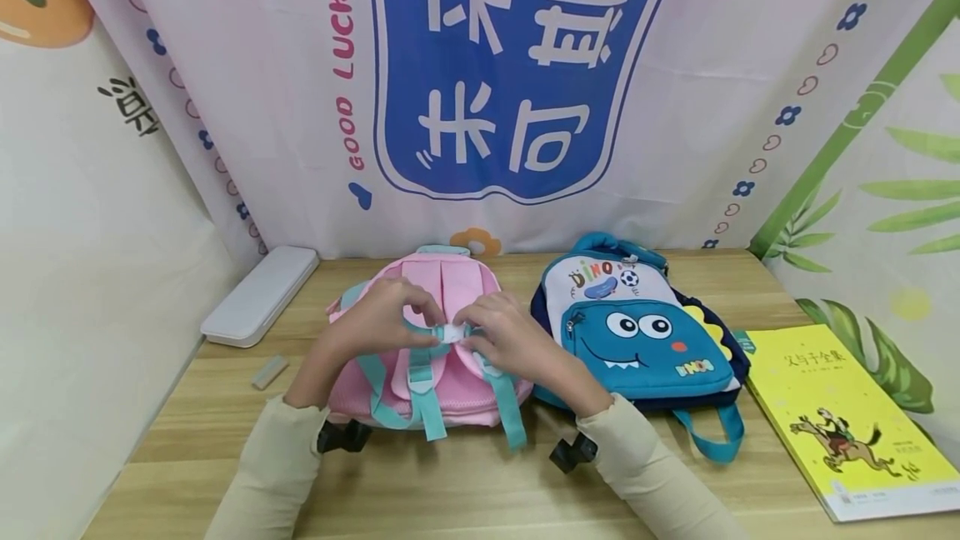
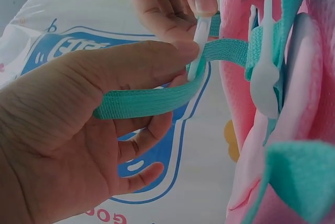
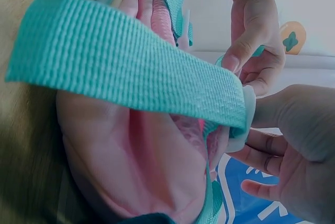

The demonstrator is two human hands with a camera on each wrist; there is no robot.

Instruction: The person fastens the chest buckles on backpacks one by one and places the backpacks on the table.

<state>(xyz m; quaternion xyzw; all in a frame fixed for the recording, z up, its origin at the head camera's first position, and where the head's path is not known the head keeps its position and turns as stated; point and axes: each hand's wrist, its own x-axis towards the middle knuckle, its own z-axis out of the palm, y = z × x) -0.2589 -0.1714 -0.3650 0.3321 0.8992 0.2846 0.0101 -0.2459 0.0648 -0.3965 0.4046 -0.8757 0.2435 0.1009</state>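
Observation:
A pink backpack [image 1: 465, 386] with teal straps lies on the table, its shoulder straps facing up. Over its middle, a white buckle [image 1: 452, 333] on a teal webbing strap sits between both hands. My left hand [image 1: 382, 317] pinches the buckle's left end with thumb and forefinger; in the left wrist view, the teal strap [image 2: 152, 102] crosses this hand's fingers. From the other side my right hand [image 1: 513, 338] pinches the buckle's right end. A white strap adjuster [image 2: 264, 85] shows on a shoulder strap close by. Loose teal strap ends [image 1: 512, 415] hang toward the front.
Right of the pink bag lies a blue dinosaur backpack [image 1: 630, 357], with a yellow book [image 1: 847, 415] beyond it. A white case [image 1: 262, 294] and a small pale block [image 1: 270, 372] lie at the left. A printed curtain [image 1: 285, 107] hangs behind the table.

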